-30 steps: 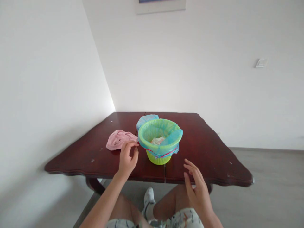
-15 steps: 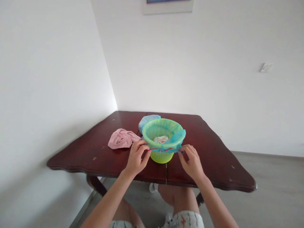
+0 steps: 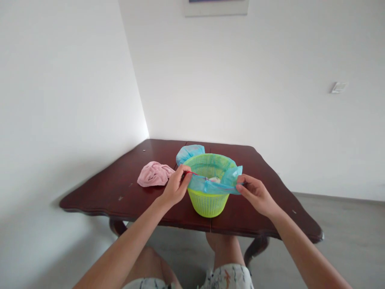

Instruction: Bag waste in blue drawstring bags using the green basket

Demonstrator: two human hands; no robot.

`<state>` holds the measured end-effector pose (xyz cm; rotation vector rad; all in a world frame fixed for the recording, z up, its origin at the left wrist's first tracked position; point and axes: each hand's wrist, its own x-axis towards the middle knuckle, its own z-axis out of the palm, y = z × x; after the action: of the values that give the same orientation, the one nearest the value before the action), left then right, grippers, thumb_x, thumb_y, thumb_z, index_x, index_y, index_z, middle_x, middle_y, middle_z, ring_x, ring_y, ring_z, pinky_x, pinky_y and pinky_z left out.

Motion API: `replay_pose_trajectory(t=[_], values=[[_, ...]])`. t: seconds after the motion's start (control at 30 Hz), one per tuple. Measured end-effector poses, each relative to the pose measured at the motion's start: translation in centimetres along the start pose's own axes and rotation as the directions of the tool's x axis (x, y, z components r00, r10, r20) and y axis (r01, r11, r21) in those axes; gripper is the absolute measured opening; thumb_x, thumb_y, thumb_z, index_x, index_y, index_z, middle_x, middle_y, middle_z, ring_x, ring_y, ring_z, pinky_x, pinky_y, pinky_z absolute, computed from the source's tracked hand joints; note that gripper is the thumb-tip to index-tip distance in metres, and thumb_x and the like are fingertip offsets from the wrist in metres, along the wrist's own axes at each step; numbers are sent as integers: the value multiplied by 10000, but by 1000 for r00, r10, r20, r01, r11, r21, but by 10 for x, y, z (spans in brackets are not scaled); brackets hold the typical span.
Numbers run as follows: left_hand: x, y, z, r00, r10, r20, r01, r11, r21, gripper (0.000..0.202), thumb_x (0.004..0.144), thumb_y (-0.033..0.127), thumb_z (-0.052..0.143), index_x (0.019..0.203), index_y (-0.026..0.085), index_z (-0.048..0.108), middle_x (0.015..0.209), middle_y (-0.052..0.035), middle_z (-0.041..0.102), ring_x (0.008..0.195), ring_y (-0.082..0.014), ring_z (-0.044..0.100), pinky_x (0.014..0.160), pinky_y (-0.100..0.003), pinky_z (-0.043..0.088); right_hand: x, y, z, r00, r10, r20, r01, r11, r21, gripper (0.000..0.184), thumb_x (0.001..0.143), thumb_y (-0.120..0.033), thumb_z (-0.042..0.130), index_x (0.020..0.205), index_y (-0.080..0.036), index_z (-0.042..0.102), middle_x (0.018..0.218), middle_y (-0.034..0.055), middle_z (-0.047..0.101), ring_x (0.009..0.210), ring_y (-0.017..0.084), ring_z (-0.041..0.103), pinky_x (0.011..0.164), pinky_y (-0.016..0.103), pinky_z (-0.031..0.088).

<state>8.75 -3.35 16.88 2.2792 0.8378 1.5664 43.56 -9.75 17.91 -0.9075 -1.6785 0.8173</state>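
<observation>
A green plastic basket (image 3: 209,204) with a slotted wall stands near the table's front edge. It is lined with a thin blue plastic bag (image 3: 215,187), whose edge is stretched across the basket's near rim. My left hand (image 3: 178,185) pinches a red drawstring at the bag's left side. At the right, my right hand (image 3: 255,192) grips the bag's edge between thumb and fingers. Something whitish (image 3: 214,180) lies inside the basket, mostly hidden by the bag.
A crumpled pink cloth (image 3: 155,174) lies on the dark red wooden table (image 3: 114,190), left of the basket. Behind the basket sits a filled blue plastic bag (image 3: 190,153). White walls border the table at the left and back.
Both hands have spread apart and lifted the bag's near edge from below the rim up over it. The basket has come slightly nearer and to the right.
</observation>
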Motion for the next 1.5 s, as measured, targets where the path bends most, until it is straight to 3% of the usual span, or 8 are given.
replay_pose_trajectory(t=[0.23, 0.43, 0.6, 0.83, 1.0, 1.17, 1.27, 1.5], values=[[11, -17, -9, 992, -109, -68, 109, 994, -8, 317, 1216, 517, 598, 1132, 222, 680, 968, -15, 689, 841, -191, 617, 801, -320, 498, 8, 6, -27, 990, 144, 14, -144, 986, 81, 338, 1048, -560, 760, 979, -247, 652, 709, -72, 474, 607, 128, 355, 574, 289, 274], [39, -48, -47, 997, -73, 39, 61, 971, 233, 305, 1192, 492, 595, 1158, 221, 731, 1042, -62, 743, 972, -258, 679, 931, -381, 536, 34, 30, -61, 999, 26, -41, -38, 947, -318, 69, 900, -334, 598, 908, -267, 585, 795, -20, 602, 728, 186, 542, 681, 325, 438], [80, -69, -66, 975, -97, 199, 40, 961, 273, 149, 1080, 377, 683, 1122, 276, 784, 1141, -75, 823, 1072, -311, 733, 1029, -435, 543, 81, 38, -80, 987, 6, -158, -85, 864, -496, 92, 748, -253, 656, 803, -269, 584, 738, -25, 585, 723, 198, 504, 692, 326, 368], [152, -77, -45, 982, -185, -49, 189, 978, 91, 131, 1110, 308, 558, 1039, 233, 638, 991, -86, 797, 819, -236, 751, 783, -361, 591, 142, 14, -86, 938, -63, -342, -152, 810, -566, 138, 868, -277, 647, 751, -275, 574, 681, 16, 606, 702, 231, 526, 695, 356, 335], [179, -46, -35, 983, -98, -156, 88, 993, -73, 142, 1040, 325, 733, 1074, 220, 644, 1118, -85, 780, 1025, -214, 768, 908, -336, 625, 159, -21, -69, 941, -161, -298, -12, 864, -504, 275, 982, -322, 530, 1089, -242, 770, 881, 51, 786, 798, 247, 707, 755, 370, 543], [160, 8, -50, 961, -19, -277, -48, 972, -231, 303, 971, 384, 918, 1002, 224, 663, 967, -8, 682, 877, -162, 672, 815, -280, 572, 111, -53, -47, 893, -346, -288, 246, 911, -330, 339, 954, -286, 669, 1231, -236, 857, 1222, 88, 887, 1145, 289, 800, 1047, 460, 639], [131, 37, -64, 946, -104, -306, -22, 924, -383, 417, 909, 409, 1001, 1037, 227, 649, 1013, -3, 664, 891, -149, 682, 790, -256, 578, 55, -63, -36, 903, -276, -328, 243, 960, -139, 382, 971, -275, 748, 1333, -267, 870, 1360, 90, 875, 1249, 297, 797, 1111, 460, 630], [-3, 80, -90, 872, -462, -159, 229, 674, -703, 648, 831, 406, 1105, 825, 222, 484, 794, 61, 533, 724, -104, 613, 712, -212, 636, -69, -49, 9, 832, 8, -555, 20, 999, 45, 316, 1001, -534, 914, 982, -233, 820, 912, 67, 809, 764, 202, 716, 686, 307, 613]])
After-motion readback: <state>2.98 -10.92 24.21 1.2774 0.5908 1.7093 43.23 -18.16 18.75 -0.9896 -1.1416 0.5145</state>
